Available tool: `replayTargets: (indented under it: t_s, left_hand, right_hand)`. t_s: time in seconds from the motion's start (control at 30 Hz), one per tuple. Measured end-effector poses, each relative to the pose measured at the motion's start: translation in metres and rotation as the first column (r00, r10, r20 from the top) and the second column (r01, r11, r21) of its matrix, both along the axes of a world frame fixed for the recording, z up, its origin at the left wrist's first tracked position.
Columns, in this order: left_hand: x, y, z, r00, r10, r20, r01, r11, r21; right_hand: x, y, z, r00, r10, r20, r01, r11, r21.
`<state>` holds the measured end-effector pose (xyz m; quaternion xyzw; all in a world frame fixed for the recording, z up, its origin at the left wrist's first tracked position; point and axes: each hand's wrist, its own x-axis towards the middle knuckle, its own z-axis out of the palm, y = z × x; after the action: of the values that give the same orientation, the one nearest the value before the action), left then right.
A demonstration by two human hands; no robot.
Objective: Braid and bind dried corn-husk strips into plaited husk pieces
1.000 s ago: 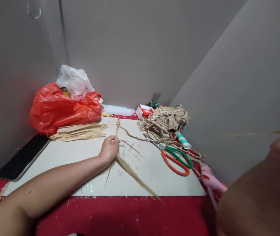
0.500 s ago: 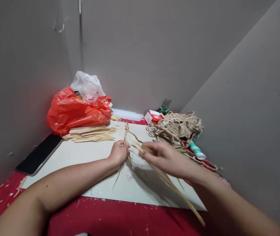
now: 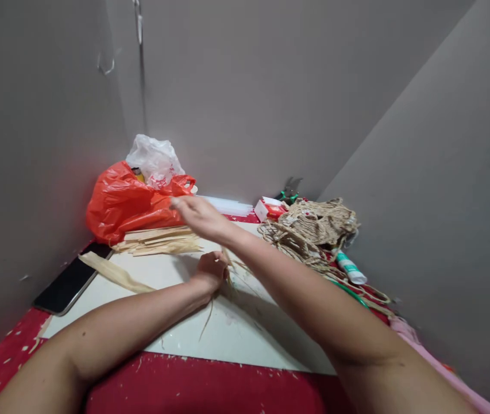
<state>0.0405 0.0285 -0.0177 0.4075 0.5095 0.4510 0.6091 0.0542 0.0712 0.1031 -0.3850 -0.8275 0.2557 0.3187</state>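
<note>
My left hand [image 3: 212,269] is closed in a fist on the white board, gripping a twisted cord of dry plant fibre [image 3: 228,270]. Most of that cord is hidden behind my right forearm. Thin loose ends hang below the fist. My right hand [image 3: 199,215] is raised beside the orange bag, above the stack of strips, its fingers stretched to the left with nothing visible in them. A wide pale strip [image 3: 115,275] lies across the phone's edge and the board, running behind my left forearm.
Flat dry strips [image 3: 162,240] are stacked before an orange plastic bag [image 3: 119,198]. A black phone [image 3: 70,284] lies left. Coiled twisted rope [image 3: 320,224], a red-and-white box [image 3: 269,209], green-handled pliers [image 3: 290,192] and a white-green tube [image 3: 351,268] are at right. Clear sticks [image 3: 227,205] lie behind.
My right hand has swung from right of the cord to the upper left, crossing over it. The long strip that trailed at lower right now lies at left. My left hand keeps its grip.
</note>
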Motion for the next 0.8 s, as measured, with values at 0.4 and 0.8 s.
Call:
replayTargets:
  t_s: [0.4, 0.8]
  left_hand:
    - [-0.005, 0.004, 0.0, 0.955, -0.191, 0.228, 0.204, 0.979, -0.033]
    - [-0.007, 0.012, 0.006, 0.923, -0.3, 0.241, 0.319, 0.947, -0.044]
  right_hand:
    - [0.147, -0.058, -0.009, 0.943, -0.253, -0.216, 0.19, 0.943, -0.273]
    - [0.132, -0.037, -0.074, 0.934, -0.352, -0.057, 0.328, 0.91, -0.254]
